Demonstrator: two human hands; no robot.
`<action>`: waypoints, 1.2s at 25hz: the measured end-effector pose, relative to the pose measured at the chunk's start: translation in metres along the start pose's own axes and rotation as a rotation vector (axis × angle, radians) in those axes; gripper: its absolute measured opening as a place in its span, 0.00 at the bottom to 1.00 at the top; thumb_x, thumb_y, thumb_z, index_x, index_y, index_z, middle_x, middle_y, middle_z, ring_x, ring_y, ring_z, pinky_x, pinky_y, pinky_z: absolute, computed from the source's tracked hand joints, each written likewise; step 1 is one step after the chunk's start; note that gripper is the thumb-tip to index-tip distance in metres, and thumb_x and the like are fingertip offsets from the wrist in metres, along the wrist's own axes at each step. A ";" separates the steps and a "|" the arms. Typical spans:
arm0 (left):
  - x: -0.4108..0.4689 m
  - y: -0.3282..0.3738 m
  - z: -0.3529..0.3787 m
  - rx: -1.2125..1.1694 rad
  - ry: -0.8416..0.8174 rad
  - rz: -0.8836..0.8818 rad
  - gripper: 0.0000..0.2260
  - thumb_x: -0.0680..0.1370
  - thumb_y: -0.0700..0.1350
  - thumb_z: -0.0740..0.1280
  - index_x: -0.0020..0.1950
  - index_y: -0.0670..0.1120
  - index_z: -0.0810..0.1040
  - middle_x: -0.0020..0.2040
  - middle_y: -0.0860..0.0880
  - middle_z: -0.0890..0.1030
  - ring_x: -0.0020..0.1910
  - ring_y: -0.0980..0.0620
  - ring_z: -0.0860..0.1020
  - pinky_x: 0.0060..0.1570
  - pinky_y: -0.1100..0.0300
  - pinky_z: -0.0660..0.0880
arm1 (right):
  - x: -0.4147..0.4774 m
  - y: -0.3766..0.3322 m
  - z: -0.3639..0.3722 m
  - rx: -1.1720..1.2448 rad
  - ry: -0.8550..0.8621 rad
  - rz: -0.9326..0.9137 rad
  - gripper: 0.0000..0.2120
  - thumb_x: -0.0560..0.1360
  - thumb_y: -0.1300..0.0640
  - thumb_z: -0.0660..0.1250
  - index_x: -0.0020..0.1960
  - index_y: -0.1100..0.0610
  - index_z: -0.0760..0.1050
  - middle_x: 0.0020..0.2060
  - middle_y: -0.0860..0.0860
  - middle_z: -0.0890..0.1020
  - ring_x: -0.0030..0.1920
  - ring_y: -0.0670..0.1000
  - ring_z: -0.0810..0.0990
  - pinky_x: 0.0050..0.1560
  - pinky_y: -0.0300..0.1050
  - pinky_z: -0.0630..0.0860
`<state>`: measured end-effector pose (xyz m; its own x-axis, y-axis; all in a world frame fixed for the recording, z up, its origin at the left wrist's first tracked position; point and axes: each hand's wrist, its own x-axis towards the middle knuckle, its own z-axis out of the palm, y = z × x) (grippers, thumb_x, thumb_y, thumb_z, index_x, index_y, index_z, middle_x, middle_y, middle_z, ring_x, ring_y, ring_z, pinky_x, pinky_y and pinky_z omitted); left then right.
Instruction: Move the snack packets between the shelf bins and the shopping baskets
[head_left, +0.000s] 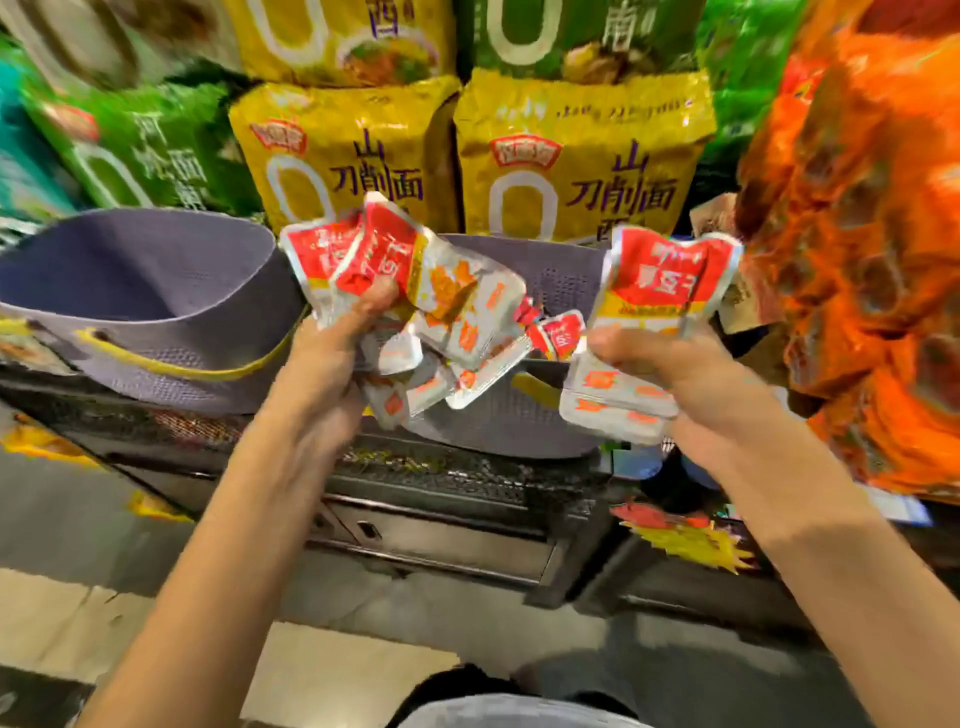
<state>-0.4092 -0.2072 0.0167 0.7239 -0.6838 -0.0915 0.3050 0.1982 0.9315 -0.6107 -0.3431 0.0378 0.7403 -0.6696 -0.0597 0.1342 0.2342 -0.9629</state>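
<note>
Open room straight above the centre basket (558, 275), from its back wall to its near rim. Tighter at the back, with yellow noodle bags (576, 156) standing just behind it and orange bags (857, 234) crowding in on its right. Just to its left, a second purple basket (140, 280), mouth wide and unblocked. Both set on a black mesh shelf (441, 473), with the shelf's front edge below the centre basket's near wall and the floor (337, 675) lower again.

Grips a loose bunch of red-and-silver snack packets (441, 312) in the left hand (332, 358), thumb pressed over the front, other fingers hidden behind. Holds the bunch over the centre basket's left rim. Fanned out, long axes splayed: upper packets with red ends up and leaning left, lower ones hanging down and rightward before the basket's near wall.

Clasps a smaller stack (660, 291) in the right hand (675, 374), thumb across the front, over the centre basket's right rim. Top packet upright, long axis near vertical, red end up. Silver ones beneath it flatter, pointing left. Clear of the left bunch, with only a narrow gap above the basket's middle. Blurred throughout; number of packets impossible to tell
</note>
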 end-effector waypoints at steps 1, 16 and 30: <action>0.015 0.013 0.003 -0.010 -0.046 0.015 0.37 0.53 0.55 0.82 0.58 0.44 0.79 0.55 0.43 0.83 0.51 0.46 0.82 0.51 0.49 0.79 | 0.017 -0.013 0.003 -0.021 -0.009 -0.031 0.08 0.62 0.67 0.71 0.34 0.56 0.76 0.25 0.47 0.80 0.25 0.44 0.79 0.26 0.36 0.74; 0.135 -0.012 0.013 0.788 -0.143 -0.223 0.21 0.57 0.45 0.82 0.46 0.43 0.81 0.45 0.45 0.84 0.44 0.48 0.82 0.51 0.53 0.79 | 0.145 0.037 -0.018 -0.784 0.104 0.270 0.50 0.40 0.41 0.82 0.59 0.55 0.73 0.52 0.53 0.82 0.52 0.56 0.81 0.54 0.57 0.78; 0.126 -0.007 0.017 1.339 -0.146 0.359 0.24 0.73 0.58 0.68 0.65 0.48 0.73 0.62 0.48 0.77 0.59 0.48 0.75 0.52 0.55 0.72 | 0.129 0.028 -0.002 -1.036 0.329 0.058 0.23 0.73 0.49 0.69 0.65 0.55 0.73 0.55 0.52 0.81 0.57 0.53 0.78 0.54 0.48 0.73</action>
<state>-0.3308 -0.3064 0.0050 0.5395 -0.8222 0.1816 -0.7589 -0.3814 0.5278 -0.5128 -0.4244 0.0029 0.4944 -0.8687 -0.0310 -0.6297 -0.3334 -0.7016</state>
